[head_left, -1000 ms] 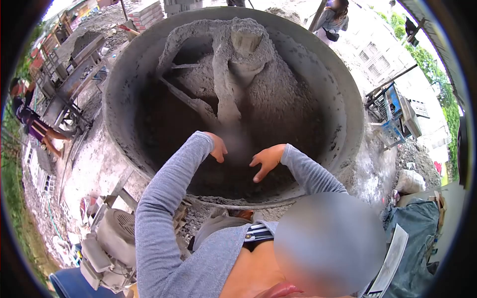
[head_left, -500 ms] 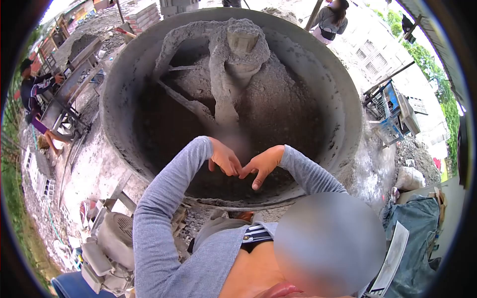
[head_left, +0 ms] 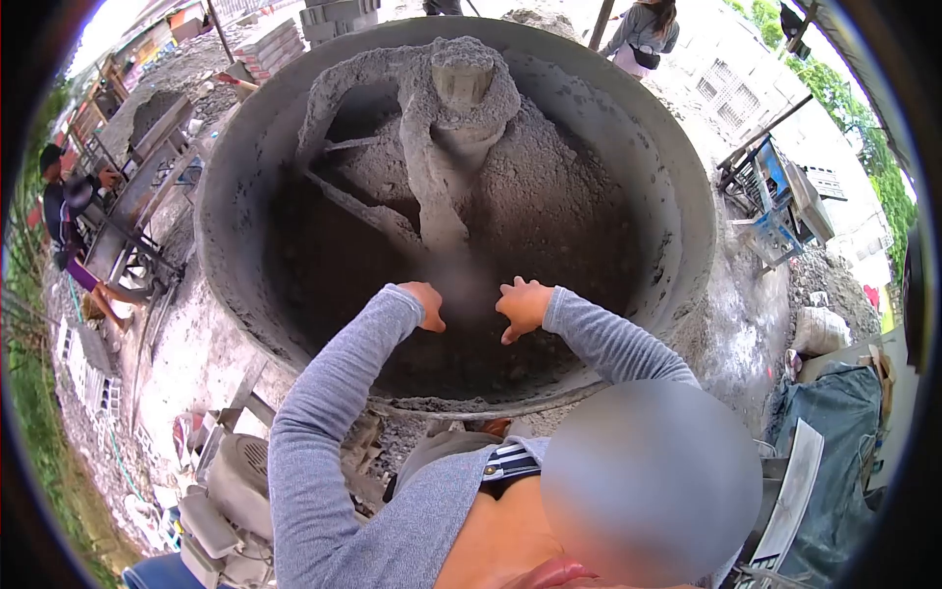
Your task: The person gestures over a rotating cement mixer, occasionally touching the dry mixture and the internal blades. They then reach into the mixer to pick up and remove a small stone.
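My left hand (head_left: pixel 424 305) and my right hand (head_left: pixel 525 308) are over the near part of a large round mixing drum (head_left: pixel 221 231), apart from each other. Both are empty. The right hand's fingers are spread and its thumb points down. The left hand is bent downward, fingers partly hidden, with its thumb held away. Below them lies dark, loose mix (head_left: pixel 343 255), piled higher around a cement-crusted central post (head_left: pixel 461 83). A crusted mixing arm (head_left: pixel 417 147) bends from the post down into the mix. A blurred patch hides a spot between my hands.
A motor (head_left: pixel 238 478) stands near left, outside the drum. At far left, a person (head_left: pixel 78 211) stands beside a metal frame (head_left: pixel 147 177). Another person (head_left: pixel 640 37) is behind the drum. A blue metal machine (head_left: pixel 770 201) and a tarp (head_left: pixel 829 461) are on the right.
My hands were touching at the fingers; they have moved apart, left hand leftward and right hand rightward, and slightly farther over the drum. The view has shifted slightly.
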The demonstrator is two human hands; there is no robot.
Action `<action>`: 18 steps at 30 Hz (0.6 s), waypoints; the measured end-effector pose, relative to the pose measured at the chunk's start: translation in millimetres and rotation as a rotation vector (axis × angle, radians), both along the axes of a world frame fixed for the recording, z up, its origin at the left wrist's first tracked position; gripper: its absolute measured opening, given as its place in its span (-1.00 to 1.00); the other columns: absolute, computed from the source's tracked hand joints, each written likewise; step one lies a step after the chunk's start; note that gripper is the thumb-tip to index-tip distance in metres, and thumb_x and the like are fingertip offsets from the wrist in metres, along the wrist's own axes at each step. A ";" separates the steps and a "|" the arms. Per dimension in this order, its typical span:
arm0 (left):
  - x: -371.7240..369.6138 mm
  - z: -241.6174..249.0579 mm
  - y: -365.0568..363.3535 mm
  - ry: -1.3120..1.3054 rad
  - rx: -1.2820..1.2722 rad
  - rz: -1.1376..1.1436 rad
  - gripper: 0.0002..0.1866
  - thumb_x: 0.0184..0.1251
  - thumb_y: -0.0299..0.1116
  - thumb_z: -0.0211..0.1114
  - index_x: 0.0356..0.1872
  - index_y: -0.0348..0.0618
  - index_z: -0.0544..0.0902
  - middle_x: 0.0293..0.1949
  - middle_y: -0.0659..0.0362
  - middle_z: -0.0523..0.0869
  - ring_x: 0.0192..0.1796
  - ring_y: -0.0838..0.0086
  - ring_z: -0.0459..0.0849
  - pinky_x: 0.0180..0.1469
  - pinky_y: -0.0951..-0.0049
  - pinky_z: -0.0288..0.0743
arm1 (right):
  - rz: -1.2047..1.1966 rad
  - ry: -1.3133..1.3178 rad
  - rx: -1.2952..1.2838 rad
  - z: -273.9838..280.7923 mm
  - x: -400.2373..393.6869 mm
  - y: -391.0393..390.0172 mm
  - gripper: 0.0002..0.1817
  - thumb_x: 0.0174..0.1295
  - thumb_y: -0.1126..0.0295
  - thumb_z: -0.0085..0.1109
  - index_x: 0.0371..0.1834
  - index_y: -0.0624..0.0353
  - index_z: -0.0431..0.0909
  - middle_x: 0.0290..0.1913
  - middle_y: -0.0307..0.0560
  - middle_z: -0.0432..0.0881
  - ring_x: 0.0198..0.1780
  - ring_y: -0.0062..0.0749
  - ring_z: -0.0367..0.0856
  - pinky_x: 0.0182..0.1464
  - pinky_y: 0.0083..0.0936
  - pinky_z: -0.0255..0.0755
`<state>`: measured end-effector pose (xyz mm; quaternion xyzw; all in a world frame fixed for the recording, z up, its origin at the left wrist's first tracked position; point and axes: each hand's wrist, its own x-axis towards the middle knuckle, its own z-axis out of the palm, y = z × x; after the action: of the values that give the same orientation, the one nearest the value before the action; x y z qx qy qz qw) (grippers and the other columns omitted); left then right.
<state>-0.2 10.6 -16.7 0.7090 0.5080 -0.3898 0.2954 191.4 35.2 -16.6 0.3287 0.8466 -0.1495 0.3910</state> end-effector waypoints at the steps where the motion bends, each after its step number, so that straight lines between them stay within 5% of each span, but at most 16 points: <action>1: 0.1 1.6 -9.4 -0.126 0.254 0.033 -0.33 0.05 -0.04 0.27 0.25 0.07 0.35 0.35 0.10 0.19 0.31 0.12 0.27 0.26 0.03 0.21 | 0.008 0.139 -0.053 -6.5 3.9 6.4 -0.30 0.03 -0.07 0.24 0.18 0.11 0.39 0.34 0.12 0.16 0.36 0.18 0.08 0.24 -0.05 0.22; 3: -0.5 0.8 -6.4 -0.362 0.545 0.060 -0.09 -0.07 0.01 0.34 0.37 0.26 0.10 0.46 0.16 -0.23 0.43 -0.05 -0.08 0.24 -0.37 0.01 | 0.023 0.378 0.075 -15.0 7.7 8.1 -0.28 0.01 -0.04 0.26 0.20 0.11 0.36 0.36 0.13 0.12 0.36 0.22 0.07 0.24 -0.02 0.21; 4: -1.1 -1.7 -0.8 -0.362 0.543 0.055 -0.09 -0.07 0.01 0.34 0.37 0.26 0.10 0.46 0.16 -0.23 0.43 -0.05 -0.08 0.24 -0.37 0.01 | 0.041 0.609 0.195 -20.5 10.2 7.3 -0.27 0.00 -0.02 0.27 0.21 0.12 0.34 0.37 0.14 0.08 0.35 0.26 0.05 0.24 0.02 0.20; 8: -6.0 -16.8 1.5 -0.137 0.753 0.078 0.06 -0.19 0.03 0.44 0.40 0.28 0.01 0.46 0.18 -0.25 0.45 -0.06 -0.20 0.23 -0.42 -0.03 | -0.078 0.485 0.548 -25.4 10.7 4.2 -0.20 -0.05 0.08 0.34 0.29 0.04 0.22 0.41 0.08 0.00 0.40 0.25 -0.06 0.23 0.22 0.11; 12: -8.1 -5.8 5.0 -0.240 0.843 0.082 0.11 -0.24 0.06 0.46 0.41 0.24 -0.01 0.46 0.18 -0.25 0.46 -0.05 -0.24 0.24 -0.41 -0.07 | -0.032 0.710 0.444 -6.3 1.7 -0.3 -0.12 -0.04 0.11 0.34 0.36 0.06 0.10 0.43 0.18 -0.12 0.41 0.28 -0.12 0.24 0.29 0.03; 16: -12.9 -19.6 9.3 -0.176 0.856 0.100 0.14 -0.29 0.05 0.48 0.41 0.23 -0.01 0.46 0.17 -0.25 0.46 0.00 -0.27 0.27 -0.39 -0.12 | -0.156 0.418 0.436 -28.3 10.6 5.8 -0.01 -0.08 0.08 0.37 0.40 0.04 -0.02 0.44 0.17 -0.15 0.41 0.29 -0.10 0.24 0.28 0.03; 18: -13.2 -13.2 5.2 -0.167 0.825 0.042 0.13 -0.28 0.05 0.48 0.40 0.23 0.00 0.46 0.17 -0.25 0.47 0.00 -0.28 0.26 -0.39 -0.11 | -0.106 0.576 0.442 -21.6 4.5 -3.8 0.10 -0.11 0.07 0.40 0.43 0.07 -0.15 0.44 0.19 -0.15 0.36 0.31 0.03 0.20 0.20 0.16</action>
<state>-13.4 15.8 -29.9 0.7865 0.6101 -0.0887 0.0348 195.9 31.5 -38.3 0.3933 0.9155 -0.0695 0.0477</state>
